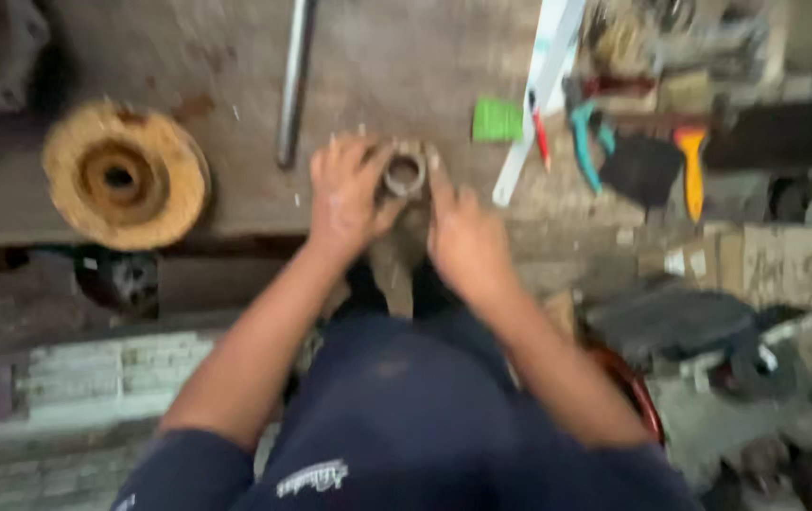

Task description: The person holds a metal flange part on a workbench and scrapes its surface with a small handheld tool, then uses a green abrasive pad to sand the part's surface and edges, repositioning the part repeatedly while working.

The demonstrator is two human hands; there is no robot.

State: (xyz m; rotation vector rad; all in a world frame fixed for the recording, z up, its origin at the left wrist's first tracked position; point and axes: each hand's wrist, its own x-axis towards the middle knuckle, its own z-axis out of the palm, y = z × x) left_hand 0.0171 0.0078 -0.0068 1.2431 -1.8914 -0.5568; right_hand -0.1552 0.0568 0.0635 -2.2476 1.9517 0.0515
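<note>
- Left hand (347,194) and right hand (462,237) flank a small metal ring (404,174) at the bench (235,189) edge.
- Fingers apparently pinch the ring; blur hides detail.
- A rusty disc (125,175) lies well left.

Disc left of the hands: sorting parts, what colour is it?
Rusty orange-tan disc, seen in the head view.

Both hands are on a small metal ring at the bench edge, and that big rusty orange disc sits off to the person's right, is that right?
Not quite. The head view shows the rusty orange disc on the person's left. Left hand and right hand do hold the small metal ring.
</note>
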